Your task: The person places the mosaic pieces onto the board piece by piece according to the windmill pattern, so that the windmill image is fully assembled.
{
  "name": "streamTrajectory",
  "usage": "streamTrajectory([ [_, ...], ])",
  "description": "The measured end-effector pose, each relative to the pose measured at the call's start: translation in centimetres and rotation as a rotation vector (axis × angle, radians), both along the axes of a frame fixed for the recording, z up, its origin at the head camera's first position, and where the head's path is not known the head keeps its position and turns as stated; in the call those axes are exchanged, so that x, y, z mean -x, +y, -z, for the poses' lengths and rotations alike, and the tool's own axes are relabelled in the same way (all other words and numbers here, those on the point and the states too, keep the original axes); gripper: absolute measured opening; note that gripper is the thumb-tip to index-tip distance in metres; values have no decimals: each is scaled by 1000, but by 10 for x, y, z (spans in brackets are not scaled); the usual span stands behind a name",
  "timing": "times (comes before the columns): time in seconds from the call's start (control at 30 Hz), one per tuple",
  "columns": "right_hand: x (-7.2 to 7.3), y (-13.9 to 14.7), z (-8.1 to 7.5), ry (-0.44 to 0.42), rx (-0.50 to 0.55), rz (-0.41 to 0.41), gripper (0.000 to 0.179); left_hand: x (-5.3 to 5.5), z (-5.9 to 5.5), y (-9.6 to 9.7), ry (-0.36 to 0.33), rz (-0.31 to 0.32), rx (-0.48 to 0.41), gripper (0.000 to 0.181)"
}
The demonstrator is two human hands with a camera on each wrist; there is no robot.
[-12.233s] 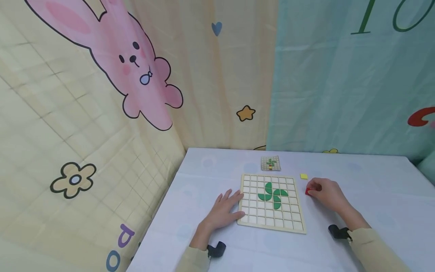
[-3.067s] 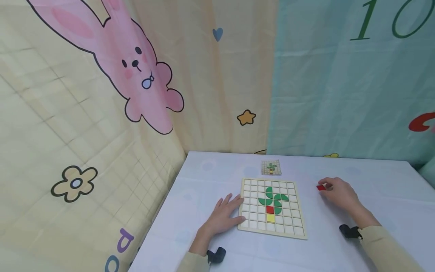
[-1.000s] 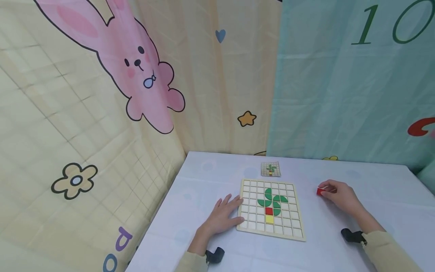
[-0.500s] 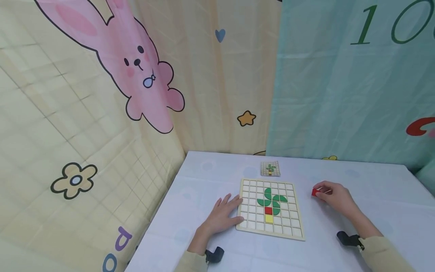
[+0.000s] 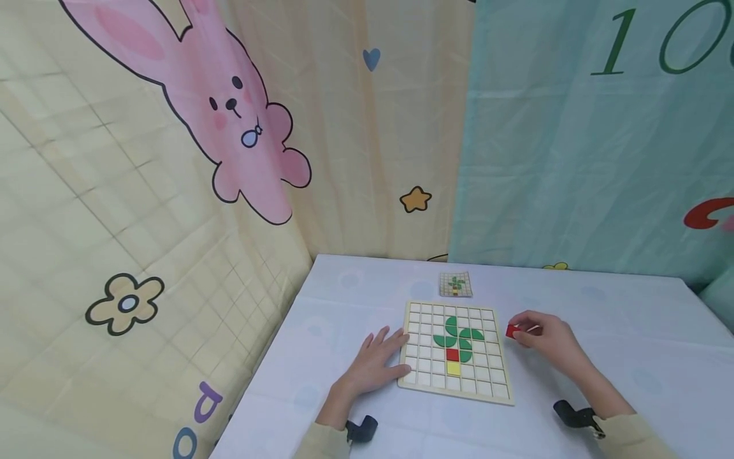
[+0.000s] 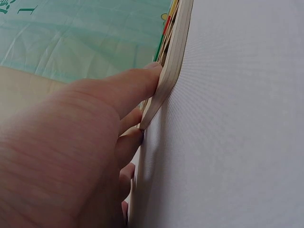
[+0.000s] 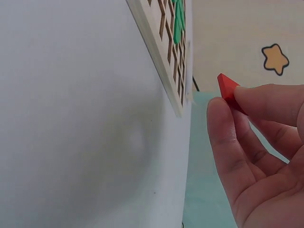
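A square grid board lies on the white table, with green quarter-round pieces forming a pinwheel on it. Below the pinwheel, a red square tile and a yellow square tile fill two cells. My left hand rests with spread fingers on the board's left edge; in the left wrist view the thumb touches its side. Just right of the board, my right hand pinches another red tile between thumb and fingertips, raised off the table.
Behind the board lies a small pattern card showing a similar pinwheel design. The white table meets printed cloth hangings at the back and left. Each wrist wears a black camera mount.
A red and a yellow tile have come onto the board since the oldest frame. Over the last second my right hand has moved left toward the board with a red tile. My left hand stays put.
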State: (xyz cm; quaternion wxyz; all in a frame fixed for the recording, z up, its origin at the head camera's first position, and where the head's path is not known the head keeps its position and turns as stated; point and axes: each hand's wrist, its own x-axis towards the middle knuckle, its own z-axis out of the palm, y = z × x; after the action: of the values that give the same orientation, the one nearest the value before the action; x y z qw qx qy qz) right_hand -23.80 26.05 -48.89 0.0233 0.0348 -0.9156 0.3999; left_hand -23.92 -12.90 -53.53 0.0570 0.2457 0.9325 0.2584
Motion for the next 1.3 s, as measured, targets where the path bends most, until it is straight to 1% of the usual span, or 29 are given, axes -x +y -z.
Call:
streamTrajectory([
  [0.2,-6,-18,2,-26,9,-9,23,-1,-3,0,-10,-1,-7,67],
  [0.43,-13,-40,5,-75,40,-30,24,-2,-3,1,-14,-4,-11,67],
  [0.6,-17,-54,6,-75,41,-48,20,-2,-3,0,-16,-3,-18,67],
  [0.77,-20,-66,10,-87,25,-66,12,-1,-2,0,-6,-2,-14,67],
  [1.03,-23,-86,15,-102,38,-84,11,-1,-3,0,-3,-6,-8,67],
  [1.2,-27,-96,16,-116,18,-119,13,-1,-3,1,-8,-9,-10,67],
  [1.3,-30,-100,18,-109,10,-156,13,-1,-3,0,-11,-9,-10,67],
])
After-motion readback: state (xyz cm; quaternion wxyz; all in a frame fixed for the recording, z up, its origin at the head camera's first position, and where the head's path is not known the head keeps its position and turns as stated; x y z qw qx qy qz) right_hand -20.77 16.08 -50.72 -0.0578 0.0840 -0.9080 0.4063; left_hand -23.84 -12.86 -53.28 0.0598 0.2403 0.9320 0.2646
